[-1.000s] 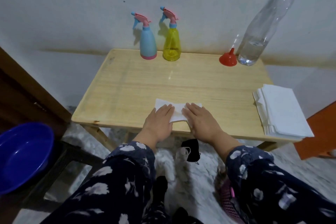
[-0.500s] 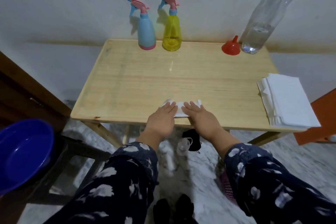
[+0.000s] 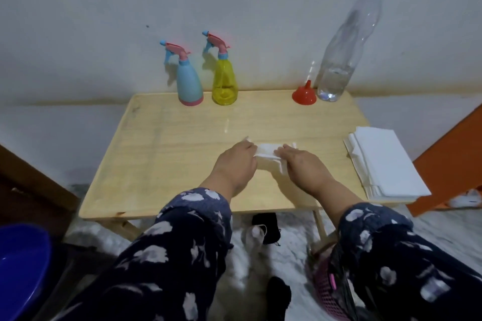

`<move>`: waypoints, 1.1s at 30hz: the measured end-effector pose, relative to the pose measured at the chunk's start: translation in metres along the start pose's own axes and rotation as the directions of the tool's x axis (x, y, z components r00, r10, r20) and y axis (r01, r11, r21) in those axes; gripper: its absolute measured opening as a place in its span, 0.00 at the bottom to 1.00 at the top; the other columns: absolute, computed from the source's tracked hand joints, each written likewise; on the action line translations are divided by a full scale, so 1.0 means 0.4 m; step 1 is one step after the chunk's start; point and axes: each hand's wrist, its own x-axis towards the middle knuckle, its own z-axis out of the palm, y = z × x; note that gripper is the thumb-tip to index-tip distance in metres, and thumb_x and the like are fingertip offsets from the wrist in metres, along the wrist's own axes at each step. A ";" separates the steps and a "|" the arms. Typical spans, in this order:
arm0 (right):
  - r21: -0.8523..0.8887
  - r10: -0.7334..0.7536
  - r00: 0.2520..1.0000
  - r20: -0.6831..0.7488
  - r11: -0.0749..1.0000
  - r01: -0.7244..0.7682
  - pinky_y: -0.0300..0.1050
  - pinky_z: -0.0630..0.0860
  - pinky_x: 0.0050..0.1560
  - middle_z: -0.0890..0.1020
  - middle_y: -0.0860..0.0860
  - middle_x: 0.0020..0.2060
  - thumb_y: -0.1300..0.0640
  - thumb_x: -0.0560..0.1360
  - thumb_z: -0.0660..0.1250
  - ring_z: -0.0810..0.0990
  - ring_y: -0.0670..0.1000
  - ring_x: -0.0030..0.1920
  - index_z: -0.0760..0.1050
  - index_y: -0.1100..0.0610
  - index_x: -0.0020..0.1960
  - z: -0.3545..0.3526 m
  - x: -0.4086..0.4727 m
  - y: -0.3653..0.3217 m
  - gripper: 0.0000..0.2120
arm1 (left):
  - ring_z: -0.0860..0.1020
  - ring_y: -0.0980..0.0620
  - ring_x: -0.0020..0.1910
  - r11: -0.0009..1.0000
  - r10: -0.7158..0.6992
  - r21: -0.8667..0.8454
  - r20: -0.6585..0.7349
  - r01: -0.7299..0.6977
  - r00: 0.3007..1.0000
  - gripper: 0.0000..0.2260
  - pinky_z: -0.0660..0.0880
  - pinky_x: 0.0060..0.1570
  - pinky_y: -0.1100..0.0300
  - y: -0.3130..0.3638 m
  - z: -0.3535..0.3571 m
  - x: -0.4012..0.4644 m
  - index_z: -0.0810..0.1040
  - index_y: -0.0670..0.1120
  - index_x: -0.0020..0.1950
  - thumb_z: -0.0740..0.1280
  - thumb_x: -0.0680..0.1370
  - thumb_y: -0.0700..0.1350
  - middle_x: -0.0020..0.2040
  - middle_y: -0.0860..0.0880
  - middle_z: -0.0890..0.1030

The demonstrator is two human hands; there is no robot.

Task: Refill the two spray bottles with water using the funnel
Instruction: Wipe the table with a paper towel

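Observation:
A blue spray bottle (image 3: 189, 83) and a yellow spray bottle (image 3: 224, 81), both with pink triggers, stand side by side at the back of the wooden table (image 3: 161, 154). A red funnel (image 3: 304, 94) sits upside down at the back right, beside a tall clear water bottle (image 3: 344, 49) with a blue cap and a little water in it. My left hand (image 3: 236, 164) and my right hand (image 3: 303, 164) both grip a white tissue (image 3: 266, 155) over the middle of the table, far in front of the bottles.
A stack of white tissues (image 3: 383, 161) lies at the table's right edge. A blue basin (image 3: 20, 268) sits low at the left. An orange board (image 3: 451, 164) leans at the right. A pink basket (image 3: 326, 286) stands on the floor under the table.
Both hands pushed the tissue away from the front edge toward the table's middle and bunched it up between them. The camera view tilted up and down.

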 end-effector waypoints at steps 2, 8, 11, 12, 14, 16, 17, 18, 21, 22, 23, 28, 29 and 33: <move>-0.017 0.009 1.000 -0.009 1.000 -0.010 0.51 0.69 0.67 0.68 0.56 0.72 0.66 0.79 0.55 0.68 0.55 0.72 0.68 0.56 0.71 -0.024 0.042 0.040 0.22 | 0.64 0.49 0.73 1.000 0.008 -0.004 -0.023 -0.008 1.000 0.18 0.70 0.64 0.53 -0.004 0.006 0.063 0.67 0.42 0.73 0.54 0.83 0.42 0.74 0.47 0.64; -0.011 -0.018 1.000 -0.006 1.000 0.018 0.44 0.62 0.71 0.66 0.53 0.74 0.65 0.80 0.54 0.63 0.52 0.74 0.66 0.54 0.73 -0.049 0.224 0.179 0.22 | 0.59 0.49 0.75 0.999 -0.025 -0.029 -0.054 0.023 0.998 0.19 0.67 0.68 0.52 -0.024 0.048 0.275 0.62 0.43 0.75 0.53 0.83 0.40 0.77 0.48 0.58; -0.016 -0.037 0.999 -0.013 0.999 0.037 0.49 0.63 0.71 0.67 0.55 0.73 0.65 0.80 0.55 0.63 0.54 0.74 0.66 0.55 0.73 -0.044 0.335 0.253 0.22 | 0.52 0.51 0.78 0.999 -0.050 -0.013 -0.024 0.050 0.998 0.21 0.57 0.73 0.57 -0.056 0.076 0.392 0.58 0.44 0.78 0.52 0.84 0.39 0.79 0.49 0.55; -0.019 -0.040 0.999 -0.010 0.999 0.040 0.49 0.60 0.74 0.65 0.55 0.74 0.65 0.80 0.55 0.60 0.54 0.76 0.65 0.55 0.74 -0.040 0.360 0.268 0.22 | 0.49 0.51 0.79 0.999 -0.048 0.002 0.002 0.048 0.999 0.22 0.53 0.75 0.57 -0.066 0.084 0.417 0.56 0.44 0.78 0.52 0.84 0.39 0.79 0.50 0.54; -0.023 -0.052 0.998 0.020 0.998 0.053 0.46 0.51 0.76 0.61 0.54 0.76 0.65 0.81 0.54 0.55 0.53 0.77 0.61 0.56 0.75 -0.025 0.406 0.303 0.23 | 0.46 0.53 0.79 0.998 -0.063 0.025 0.088 0.061 0.994 0.23 0.45 0.76 0.56 -0.087 0.101 0.465 0.52 0.44 0.80 0.51 0.85 0.41 0.80 0.50 0.51; 0.001 -0.052 0.995 0.084 0.999 0.052 0.46 0.46 0.77 0.58 0.53 0.77 0.62 0.81 0.53 0.51 0.51 0.78 0.57 0.57 0.77 0.004 0.433 0.331 0.24 | 0.45 0.54 0.79 0.996 -0.093 0.022 0.164 0.091 0.982 0.25 0.42 0.76 0.54 -0.102 0.119 0.489 0.49 0.45 0.80 0.52 0.85 0.48 0.81 0.51 0.47; 0.033 -0.043 0.992 0.119 0.999 0.039 0.46 0.44 0.76 0.56 0.53 0.77 0.59 0.82 0.52 0.48 0.51 0.78 0.55 0.57 0.77 0.018 0.436 0.340 0.24 | 0.45 0.54 0.79 0.995 -0.100 0.011 0.176 0.099 0.979 0.27 0.42 0.76 0.53 -0.105 0.125 0.491 0.48 0.44 0.80 0.53 0.84 0.52 0.81 0.51 0.46; 0.070 -0.037 0.990 0.137 0.997 0.027 0.45 0.42 0.76 0.54 0.52 0.78 0.54 0.82 0.51 0.46 0.50 0.78 0.53 0.57 0.78 0.032 0.436 0.348 0.24 | 0.45 0.54 0.79 0.995 -0.099 0.008 0.169 0.099 0.981 0.30 0.42 0.76 0.52 -0.105 0.130 0.491 0.48 0.44 0.80 0.54 0.83 0.55 0.81 0.51 0.46; 0.078 -0.039 0.992 0.119 0.997 0.030 0.44 0.39 0.76 0.50 0.51 0.78 0.44 0.82 0.47 0.44 0.49 0.78 0.50 0.55 0.78 0.058 0.441 0.366 0.28 | 0.46 0.54 0.79 0.995 -0.091 0.038 0.117 0.087 0.989 0.30 0.44 0.76 0.50 -0.110 0.135 0.502 0.50 0.44 0.80 0.51 0.83 0.59 0.81 0.50 0.48; 0.050 -0.048 0.992 0.117 0.998 0.042 0.45 0.39 0.76 0.49 0.51 0.78 0.42 0.81 0.45 0.43 0.49 0.78 0.50 0.54 0.78 0.062 0.447 0.370 0.29 | 0.47 0.54 0.79 0.995 -0.091 0.051 0.114 0.086 0.989 0.30 0.45 0.76 0.49 -0.114 0.136 0.509 0.50 0.45 0.80 0.49 0.83 0.59 0.81 0.50 0.48; 0.019 -0.055 0.991 0.121 0.998 0.053 0.45 0.40 0.76 0.48 0.51 0.78 0.42 0.81 0.44 0.43 0.49 0.78 0.49 0.54 0.78 0.064 0.455 0.374 0.29 | 0.47 0.54 0.79 0.994 -0.091 0.070 0.116 0.083 0.989 0.30 0.45 0.76 0.48 -0.118 0.137 0.515 0.50 0.45 0.80 0.47 0.83 0.59 0.81 0.50 0.48; -0.069 -0.062 0.986 0.157 0.995 0.073 0.51 0.43 0.77 0.47 0.51 0.78 0.47 0.83 0.44 0.43 0.52 0.78 0.47 0.53 0.78 0.063 0.462 0.375 0.26 | 0.43 0.55 0.79 0.988 -0.134 0.088 0.136 0.123 0.982 0.29 0.41 0.76 0.46 -0.108 0.158 0.514 0.47 0.47 0.80 0.43 0.83 0.59 0.80 0.51 0.44; -0.075 -0.062 0.985 0.159 0.994 0.074 0.52 0.44 0.77 0.47 0.51 0.78 0.48 0.83 0.44 0.43 0.52 0.78 0.47 0.53 0.78 0.061 0.458 0.374 0.25 | 0.42 0.55 0.79 0.988 -0.142 0.086 0.134 0.131 0.981 0.29 0.41 0.76 0.46 -0.105 0.160 0.513 0.47 0.47 0.80 0.42 0.83 0.59 0.80 0.52 0.44; -0.060 -0.050 0.983 0.177 0.996 0.061 0.52 0.43 0.76 0.48 0.50 0.78 0.49 0.83 0.45 0.44 0.52 0.78 0.48 0.55 0.78 0.050 0.435 0.364 0.25 | 0.43 0.54 0.79 0.987 -0.146 0.088 0.150 0.134 0.978 0.29 0.43 0.76 0.47 -0.094 0.153 0.497 0.47 0.47 0.80 0.42 0.82 0.60 0.80 0.52 0.45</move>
